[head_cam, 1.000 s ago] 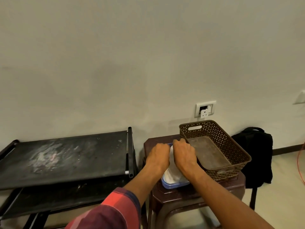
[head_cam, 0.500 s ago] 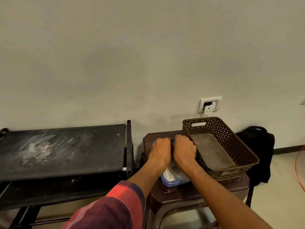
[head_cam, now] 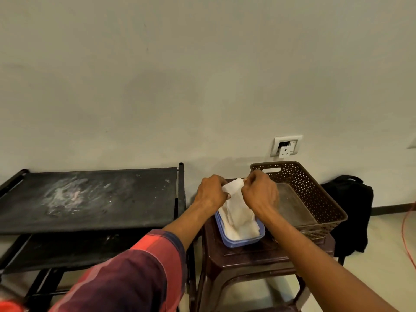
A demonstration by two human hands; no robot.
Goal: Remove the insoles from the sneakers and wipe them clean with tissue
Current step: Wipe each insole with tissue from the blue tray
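Note:
A white tissue [head_cam: 234,188] is held up between my two hands above a blue plastic container [head_cam: 244,240] filled with more white tissue [head_cam: 238,221]. My left hand [head_cam: 210,192] pinches the sheet's left edge and my right hand [head_cam: 261,192] pinches its top right corner. The container rests on a dark brown plastic stool [head_cam: 247,257]. No sneakers or insoles are in view.
A brown perforated basket [head_cam: 315,190] sits on the stool right of the container, touching the wall side. A black two-tier rack [head_cam: 90,199] with a dusty top stands to the left. A black backpack [head_cam: 353,212] leans by the wall at right, near an orange cable [head_cam: 405,233].
Both hands have risen from inside the container and now lift a tissue sheet up out of it. The view shifted slightly.

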